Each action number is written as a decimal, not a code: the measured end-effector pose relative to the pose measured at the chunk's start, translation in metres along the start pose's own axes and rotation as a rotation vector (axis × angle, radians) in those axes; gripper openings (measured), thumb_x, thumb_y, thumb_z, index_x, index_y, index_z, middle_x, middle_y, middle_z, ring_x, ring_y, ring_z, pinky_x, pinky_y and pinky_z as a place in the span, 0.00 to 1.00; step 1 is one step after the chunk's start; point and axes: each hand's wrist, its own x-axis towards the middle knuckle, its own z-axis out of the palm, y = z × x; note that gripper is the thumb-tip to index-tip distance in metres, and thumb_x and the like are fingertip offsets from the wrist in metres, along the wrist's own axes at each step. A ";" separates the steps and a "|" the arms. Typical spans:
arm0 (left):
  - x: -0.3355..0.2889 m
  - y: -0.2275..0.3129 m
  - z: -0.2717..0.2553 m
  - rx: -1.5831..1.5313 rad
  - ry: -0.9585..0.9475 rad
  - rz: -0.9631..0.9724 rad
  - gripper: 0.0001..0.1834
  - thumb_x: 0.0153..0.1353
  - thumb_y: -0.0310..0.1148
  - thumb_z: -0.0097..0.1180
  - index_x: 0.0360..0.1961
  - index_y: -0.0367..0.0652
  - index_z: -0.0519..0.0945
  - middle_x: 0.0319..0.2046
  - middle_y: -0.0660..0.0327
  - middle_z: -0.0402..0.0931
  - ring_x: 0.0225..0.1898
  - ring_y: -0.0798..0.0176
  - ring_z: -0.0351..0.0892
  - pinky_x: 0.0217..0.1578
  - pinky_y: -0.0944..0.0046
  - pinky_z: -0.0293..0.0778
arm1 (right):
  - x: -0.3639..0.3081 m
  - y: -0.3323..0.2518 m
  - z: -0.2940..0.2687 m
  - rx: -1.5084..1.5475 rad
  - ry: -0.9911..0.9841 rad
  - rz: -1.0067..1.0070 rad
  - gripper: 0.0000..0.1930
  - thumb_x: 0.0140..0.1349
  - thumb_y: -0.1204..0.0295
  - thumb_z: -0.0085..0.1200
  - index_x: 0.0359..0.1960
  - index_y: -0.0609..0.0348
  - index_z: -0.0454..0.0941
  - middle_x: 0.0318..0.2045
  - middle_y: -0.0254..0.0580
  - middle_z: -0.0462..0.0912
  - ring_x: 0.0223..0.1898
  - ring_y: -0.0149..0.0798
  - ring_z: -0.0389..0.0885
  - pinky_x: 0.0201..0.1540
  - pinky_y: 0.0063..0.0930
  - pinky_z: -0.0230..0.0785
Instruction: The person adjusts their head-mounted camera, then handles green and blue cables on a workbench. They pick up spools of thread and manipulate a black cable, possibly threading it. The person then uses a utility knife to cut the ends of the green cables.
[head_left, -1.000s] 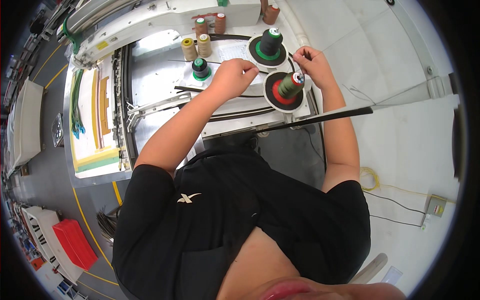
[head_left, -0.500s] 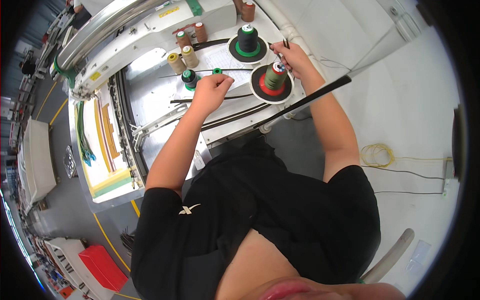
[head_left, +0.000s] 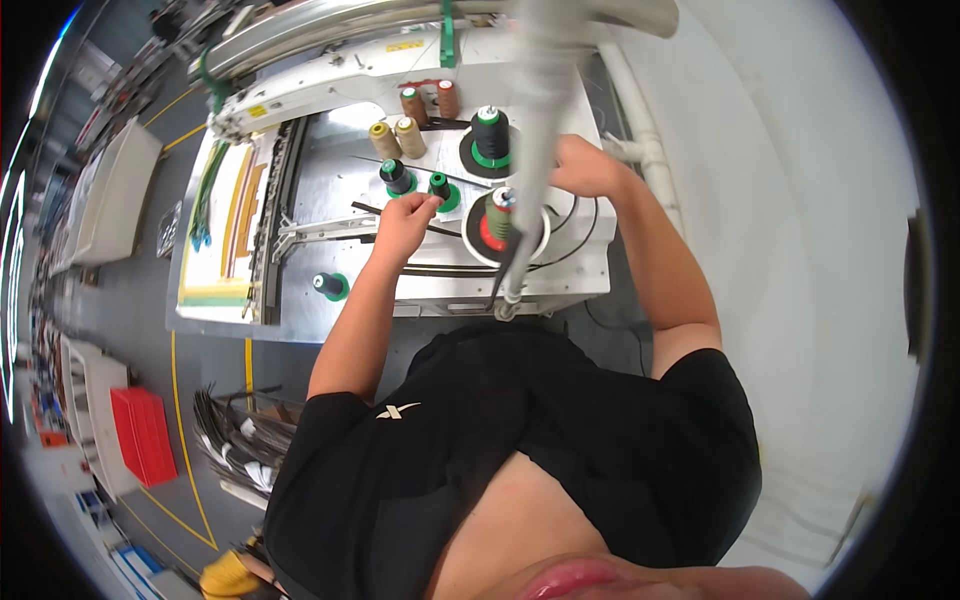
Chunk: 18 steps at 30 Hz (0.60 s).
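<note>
My left hand is closed in a pinch beside a small dark green thread spool; whatever is between its fingertips is too small to make out. At the far right, my right hand is curled, its fingertips hidden behind a white post. Near it, a large black thread cone stands on a round holder. Closer to me, an olive green cone with a red base is partly covered by the post. A black spool with a green base stands just beyond my left hand.
Beige cones and brown cones stand before the white machine arm. Black strips lie along the machine bed. Another dark spool lies near my left forearm. A red crate is at the left.
The view has shifted, and the white post now crosses it in front of my right hand. Black tweezers seen earlier in that hand are now hidden. My left hand stays pinched near the spools.
</note>
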 end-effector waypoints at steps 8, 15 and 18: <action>-0.069 0.015 0.025 -0.149 0.197 -0.121 0.15 0.69 0.40 0.58 0.44 0.39 0.87 0.29 0.67 0.76 0.33 0.71 0.70 0.36 0.68 0.70 | -0.001 -0.009 -0.010 -0.285 0.007 -0.291 0.15 0.66 0.73 0.55 0.53 0.63 0.79 0.41 0.52 0.80 0.47 0.57 0.79 0.51 0.45 0.72; -0.113 0.026 0.034 -0.120 0.340 -0.219 0.15 0.69 0.39 0.58 0.44 0.37 0.86 0.30 0.67 0.76 0.34 0.71 0.70 0.37 0.69 0.69 | 0.003 -0.015 0.000 -0.223 0.020 -0.210 0.14 0.65 0.69 0.57 0.49 0.64 0.80 0.41 0.55 0.80 0.47 0.57 0.79 0.52 0.46 0.72; -0.117 0.024 0.035 -0.071 0.391 -0.191 0.16 0.69 0.39 0.59 0.44 0.36 0.87 0.29 0.67 0.76 0.34 0.70 0.71 0.37 0.68 0.69 | 0.005 -0.019 0.003 -0.222 -0.030 -0.141 0.13 0.64 0.69 0.60 0.45 0.66 0.80 0.43 0.59 0.82 0.49 0.59 0.80 0.53 0.47 0.72</action>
